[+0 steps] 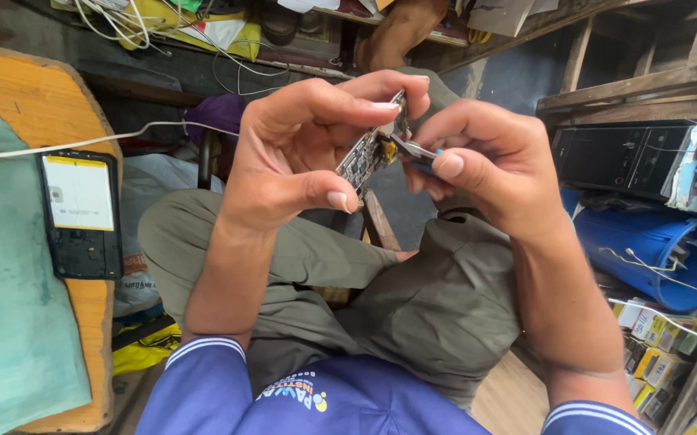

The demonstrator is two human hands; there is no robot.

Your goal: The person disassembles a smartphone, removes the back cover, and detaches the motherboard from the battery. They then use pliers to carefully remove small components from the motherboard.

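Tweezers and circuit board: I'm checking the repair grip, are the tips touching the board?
Touching. The head view shows the tweezers in the right hand, tips meeting the circuit board held by the left hand.

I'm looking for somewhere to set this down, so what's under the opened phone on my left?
The opened phone lies back-side up on an orange wooden board, beside a green cloth. A white cable passes just above it. What is directly beneath the phone is covered by it.

Circuit board [368, 153], perhaps tweezers [413, 151]
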